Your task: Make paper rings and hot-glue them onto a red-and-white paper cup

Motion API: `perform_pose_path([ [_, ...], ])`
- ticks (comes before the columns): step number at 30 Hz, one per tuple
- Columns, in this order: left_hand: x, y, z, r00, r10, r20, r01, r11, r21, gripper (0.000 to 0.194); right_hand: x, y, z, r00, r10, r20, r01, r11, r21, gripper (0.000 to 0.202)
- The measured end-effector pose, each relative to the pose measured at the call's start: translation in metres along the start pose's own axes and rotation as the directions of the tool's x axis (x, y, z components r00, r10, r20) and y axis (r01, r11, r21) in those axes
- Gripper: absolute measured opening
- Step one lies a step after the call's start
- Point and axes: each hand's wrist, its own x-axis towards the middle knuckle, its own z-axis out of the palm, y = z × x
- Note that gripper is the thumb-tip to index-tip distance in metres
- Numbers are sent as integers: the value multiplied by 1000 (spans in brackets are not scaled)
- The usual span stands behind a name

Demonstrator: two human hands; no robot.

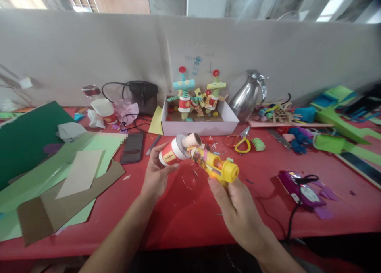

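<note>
A red-and-white paper cup [170, 153] is tilted above the table [184, 215], the left grip [156, 171] wrapped round it. A hollow cardboard tube [190, 140] lies against its flat end. The right grip [233, 199] is closed on a chunky yellow plastic gun [213, 163]; its blurred tip may be touching the tube. Behind, a white box [199, 128] holds spring-armed paper figures [185, 103].

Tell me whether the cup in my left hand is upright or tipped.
Tipped: the cup leans sideways in the left hand, with the tube at its end pointing right.
</note>
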Motion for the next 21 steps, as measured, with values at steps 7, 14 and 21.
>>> perform_pose_path([
  [7,-1,-3,-1,982,187,27,-189,970,152,64,5,0,1,1000,-19,-20,19,1000,-3,17],
  [14,1,2,-3,988,151,23,-153,984,92,58,-7,4,2,1000,-4,-5,4,1000,-11,17],
  [21,1,3,-7,983,-58,175,62,998,-17,44,-1,15,-3,997,69,19,-70,995,77,24],
])
